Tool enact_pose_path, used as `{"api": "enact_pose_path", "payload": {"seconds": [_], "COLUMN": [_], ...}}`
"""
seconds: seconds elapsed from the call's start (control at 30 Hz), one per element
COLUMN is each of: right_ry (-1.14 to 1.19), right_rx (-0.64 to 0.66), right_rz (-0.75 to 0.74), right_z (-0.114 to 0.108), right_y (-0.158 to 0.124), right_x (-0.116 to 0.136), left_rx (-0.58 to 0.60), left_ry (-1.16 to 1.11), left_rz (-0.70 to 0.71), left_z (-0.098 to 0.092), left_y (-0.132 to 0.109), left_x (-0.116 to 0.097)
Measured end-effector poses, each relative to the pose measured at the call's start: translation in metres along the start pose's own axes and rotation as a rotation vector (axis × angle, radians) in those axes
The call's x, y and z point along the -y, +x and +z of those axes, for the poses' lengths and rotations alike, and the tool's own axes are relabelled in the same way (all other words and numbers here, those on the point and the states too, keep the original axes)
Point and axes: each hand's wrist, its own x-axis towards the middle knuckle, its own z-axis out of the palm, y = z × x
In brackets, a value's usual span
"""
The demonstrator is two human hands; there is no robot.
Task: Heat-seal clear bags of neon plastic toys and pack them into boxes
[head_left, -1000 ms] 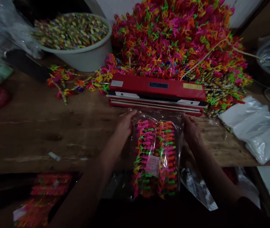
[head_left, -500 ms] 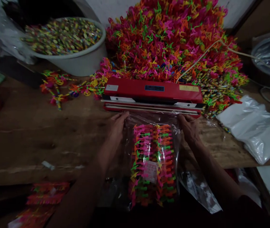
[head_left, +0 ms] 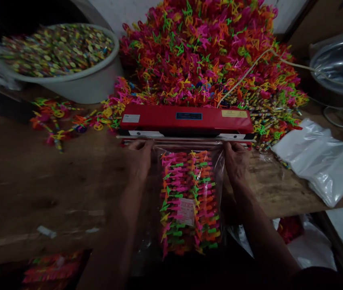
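Nearest to us, at the worktop's [head_left: 38, 177] front edge, lies the clear bag [head_left: 189, 201] packed with rows of pink, orange and green plastic toys and a small paper label. Its long axis runs straight away from us, with the bottom end hanging over the worktop's edge toward our lap and the open mouth pointing at the machine ahead.

Our left hand [head_left: 139, 159] pinches the bag's left upper corner and our right hand [head_left: 234, 163] pinches the right upper corner, both closed on the film and drawing the mouth flat between them. The two hands sit about level, equally near the machine, one on each side of the bag.

Just beyond the fingertips stands the red heat sealer [head_left: 186, 121], lying crosswise, so the bag's mouth meets its bar squarely. The film's top edge appears to lie on or in the sealing strip, though we cannot tell if the arm is pressed down.

To the right rests a stack of empty bags [head_left: 322, 161]. Behind the sealer rises a large heap of coloured toys [head_left: 207, 52], with a white basin [head_left: 69, 76] of small pieces at far left.
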Motion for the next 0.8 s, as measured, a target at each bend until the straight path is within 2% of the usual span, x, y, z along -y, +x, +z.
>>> {"api": "enact_pose_path", "payload": {"seconds": [0.07,0.1,0.2,0.3,0.43,0.47,0.53,0.63,0.73,0.8], "right_ry": [-0.058,-0.109,-0.267,-0.397,-0.560,-0.581,-0.614,-0.707,-0.868,-0.958], "right_rx": [-0.042,-0.056,-0.076,-0.028,-0.002,0.039,0.224,0.513,0.596,0.588], "right_rz": [-0.057,-0.090,-0.175,-0.243,-0.484,-0.557,-0.673,-0.770,-0.781,-0.771], "right_z": [0.006,0.008,0.007,-0.005,-0.030,-0.036,-0.047,-0.057,-0.060,-0.060], "right_y": [0.001,0.001,0.001,-0.006,-0.020,-0.022,-0.021,-0.007,0.009,0.017], "right_x": [-0.004,-0.006,-0.009,-0.006,0.002,0.003,0.003,-0.004,-0.013,-0.016], "left_rx": [-0.137,-0.166,-0.183,-0.175,-0.157,-0.158,-0.128,0.026,0.184,0.208], "left_ry": [0.091,0.118,0.170,0.122,-0.018,-0.047,-0.061,0.050,0.217,0.331], "left_rz": [0.069,0.085,0.125,0.148,0.173,0.204,0.329,0.529,0.559,0.554], "left_z": [0.004,0.006,0.009,0.009,0.004,0.001,-0.008,-0.023,-0.032,-0.033], "left_y": [-0.001,-0.002,0.000,0.001,-0.002,-0.005,-0.012,-0.025,-0.028,-0.024], "left_x": [-0.001,-0.001,0.004,0.008,0.015,0.018,0.025,0.033,0.036,0.036]}}
